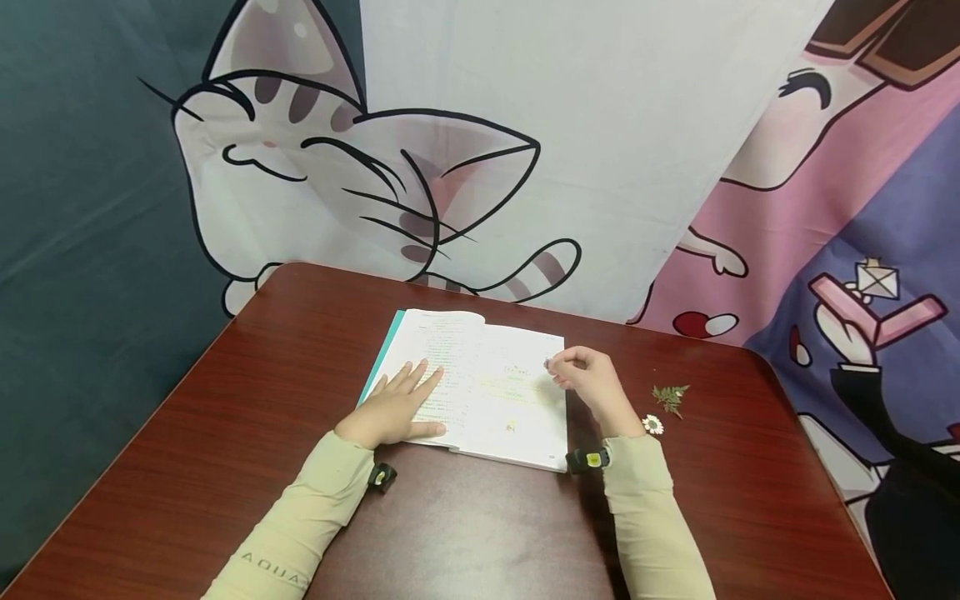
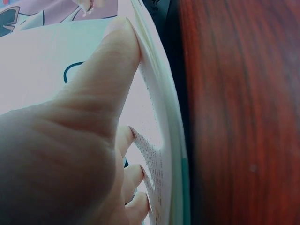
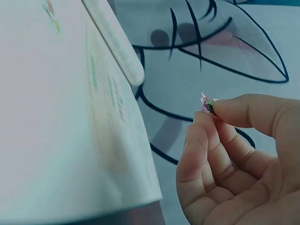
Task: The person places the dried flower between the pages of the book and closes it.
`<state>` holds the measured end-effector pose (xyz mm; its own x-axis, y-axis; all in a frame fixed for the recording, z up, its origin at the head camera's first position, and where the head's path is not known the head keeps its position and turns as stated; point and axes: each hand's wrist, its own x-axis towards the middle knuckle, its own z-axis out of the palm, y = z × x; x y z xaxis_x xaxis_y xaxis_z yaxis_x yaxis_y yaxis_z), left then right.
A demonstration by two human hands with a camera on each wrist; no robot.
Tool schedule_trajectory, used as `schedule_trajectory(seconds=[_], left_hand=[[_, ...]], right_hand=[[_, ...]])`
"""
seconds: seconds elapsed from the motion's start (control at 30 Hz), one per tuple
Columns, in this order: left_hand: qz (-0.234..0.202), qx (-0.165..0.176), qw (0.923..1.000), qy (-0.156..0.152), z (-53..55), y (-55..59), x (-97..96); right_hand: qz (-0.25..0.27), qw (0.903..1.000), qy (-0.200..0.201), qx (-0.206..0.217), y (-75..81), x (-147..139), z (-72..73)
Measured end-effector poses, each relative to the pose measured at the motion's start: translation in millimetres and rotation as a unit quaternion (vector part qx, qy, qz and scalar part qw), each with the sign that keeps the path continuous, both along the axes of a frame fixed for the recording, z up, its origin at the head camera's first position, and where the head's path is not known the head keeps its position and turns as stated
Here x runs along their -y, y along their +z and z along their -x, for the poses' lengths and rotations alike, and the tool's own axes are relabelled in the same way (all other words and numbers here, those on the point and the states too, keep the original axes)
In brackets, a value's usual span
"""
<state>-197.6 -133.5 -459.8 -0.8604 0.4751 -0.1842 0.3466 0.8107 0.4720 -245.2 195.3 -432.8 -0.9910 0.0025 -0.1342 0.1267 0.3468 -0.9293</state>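
An open book with a teal cover edge lies on the dark red table. My left hand rests flat on its left page, fingers spread; the left wrist view shows the thumb pressing along the page's lower edge. Over the right edge of the right page, my right hand pinches a small pink flower between thumb and fingertips. Printed text and a small coloured picture mark the right page.
On the table right of my right hand lie a green fern-like leaf and a white daisy with a yellow centre. Behind the table hangs a cartoon-printed cloth. A dark-clothed person's sleeve shows at the far right.
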Motion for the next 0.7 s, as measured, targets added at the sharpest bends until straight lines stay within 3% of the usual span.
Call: schedule_trajectory(seconds=[0.27, 0.5, 0.7], left_hand=[[-0.004, 0.002, 1.0000, 0.003, -1.4, 3.3, -0.7], [-0.001, 0.002, 1.0000, 0.004, -0.6, 2.4, 0.0], [-0.002, 0.001, 1.0000, 0.002, 0.2, 0.4, -0.2]], right_hand=[[-0.005, 0.9988, 0.047, -0.013, -12.2, 27.3, 1.0], [0.002, 0.9966, 0.083, 0.005, -17.8, 45.8, 4.2], [-0.017, 0.9963, 0.083, 0.014, -20.7, 57.4, 8.2]])
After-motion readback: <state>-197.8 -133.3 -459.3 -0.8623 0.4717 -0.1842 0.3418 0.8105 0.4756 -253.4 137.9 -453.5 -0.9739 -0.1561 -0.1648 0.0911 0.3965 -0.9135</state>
